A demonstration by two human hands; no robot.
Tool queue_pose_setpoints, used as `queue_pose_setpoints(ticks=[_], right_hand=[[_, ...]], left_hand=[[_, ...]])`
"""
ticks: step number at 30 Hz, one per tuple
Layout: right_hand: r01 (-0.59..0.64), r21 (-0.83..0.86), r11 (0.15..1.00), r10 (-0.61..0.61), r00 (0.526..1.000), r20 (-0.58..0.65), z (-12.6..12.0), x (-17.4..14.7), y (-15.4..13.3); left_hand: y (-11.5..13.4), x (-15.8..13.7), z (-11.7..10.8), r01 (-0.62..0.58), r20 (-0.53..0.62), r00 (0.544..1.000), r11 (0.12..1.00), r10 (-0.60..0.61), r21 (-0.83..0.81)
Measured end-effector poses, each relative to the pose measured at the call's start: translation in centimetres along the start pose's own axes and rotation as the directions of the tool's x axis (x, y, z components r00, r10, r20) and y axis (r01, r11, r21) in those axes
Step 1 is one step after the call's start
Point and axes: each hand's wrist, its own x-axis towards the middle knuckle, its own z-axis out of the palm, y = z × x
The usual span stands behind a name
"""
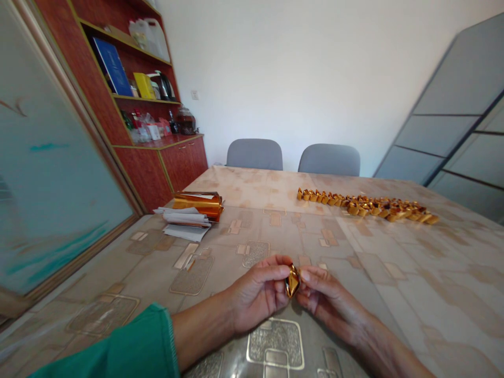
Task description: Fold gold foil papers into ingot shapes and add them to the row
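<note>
Between my two hands, low in the middle of the head view, is a small folded gold foil paper ingot [292, 281], its shiny faces meeting in a pointed shape. My left hand [262, 289] pinches its left side with thumb and fingers. From the right, my right hand [328, 299] grips the other side, thumb and forefinger at its upper edge. Several similar folded gold ingots [370, 205] lie in rows on the far right of the table. A stack of gold foil sheets [199, 206] lies at the left, with white paper slips [185, 223] in front of it.
The table [252, 231] wears a patterned, glossy cover. Two grey chairs [254, 154] stand at its far side. Behind to the left is a red-brown cabinet [183, 160] with bottles and a kettle on its shelves. A frosted glass door [59, 157] is at far left.
</note>
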Motion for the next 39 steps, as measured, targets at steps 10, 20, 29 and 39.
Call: queue_pose_setpoints(ticks=[10, 20, 29, 39], right_hand=[[-0.004, -0.024, 1.0, 0.003, 1.0, -0.009, 0.2, 0.2, 0.3], [-0.026, 0.122, 0.992, 0.028, 0.999, -0.019, 0.2, 0.0, 0.2], [-0.017, 0.109, 0.994, 0.017, 1.0, -0.004, 0.2, 0.0, 0.2], [-0.024, 0.071, 0.997, 0.025, 1.0, -0.005, 0.3, 0.1, 0.2]], left_hand=[[-0.4, -0.2, 0.7, -0.112, -0.076, 0.988, 0.961, 0.135, 0.253], [0.3, -0.4, 0.9, -0.004, 0.014, 1.0, 0.991, 0.003, 0.131], [0.8, -0.6, 0.8, 0.009, 0.024, 1.0, 0.979, -0.014, 0.202], [0.9, -0.5, 1.1, -0.023, -0.037, 0.999, 0.937, 0.038, 0.349]])
